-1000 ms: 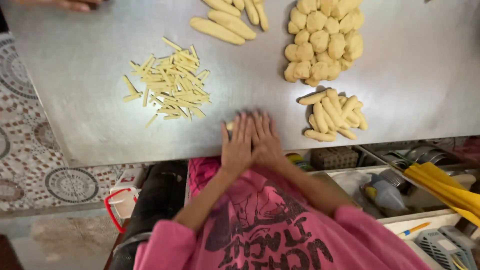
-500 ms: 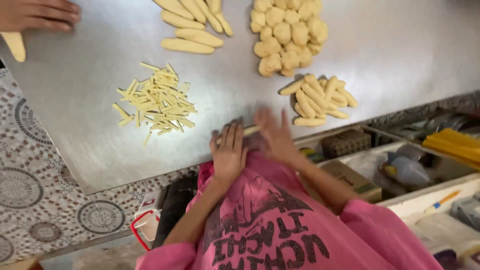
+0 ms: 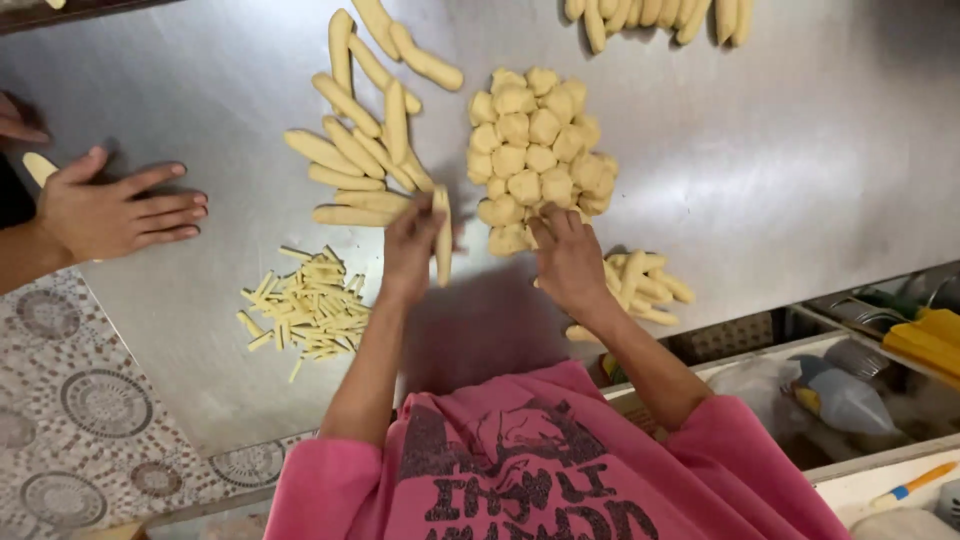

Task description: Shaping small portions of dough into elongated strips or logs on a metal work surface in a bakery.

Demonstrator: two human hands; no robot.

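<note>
So the left hand (image 3: pixel 410 245) has its fingers curled around a long dough roll (image 3: pixel 442 236), holding it upright-ish along the steel table (image 3: pixel 780 160) right at the near edge of the pile of finished rolls (image 3: pixel 365 150). The right hand (image 3: pixel 570 262) is palm down with fingers loosely spread, resting at the bottom edge of the cluster of dough balls (image 3: pixel 535 155), fingertips touching or nearly touching the nearest ball; can't tell if it's actually gripping one. Just under and beside that hand there's a small heap of short dough fingers (image 3: pixel 648 288), partly covered by the wrist. Progress-wise I'd say it's somewhere in the middle: a dozen or so long rolls are already lined up on the left side of the balls, but there's a big cluster of balls that haven't been rolled out. Near the left forearm sits a scattered pile of thin cut dough sticks (image 3: pixel 305 305), so some of the batch has already gone through cutting too. More rolls (image 3: pixel 655 15) sit at the far edge of the table. Off to the left, another person's hand (image 3: pixel 120 212) lies flat on the table, fingers spread, with one pale dough piece (image 3: pixel 40 168) poking out beside it. Plenty of dough left by the looks of it.
</note>
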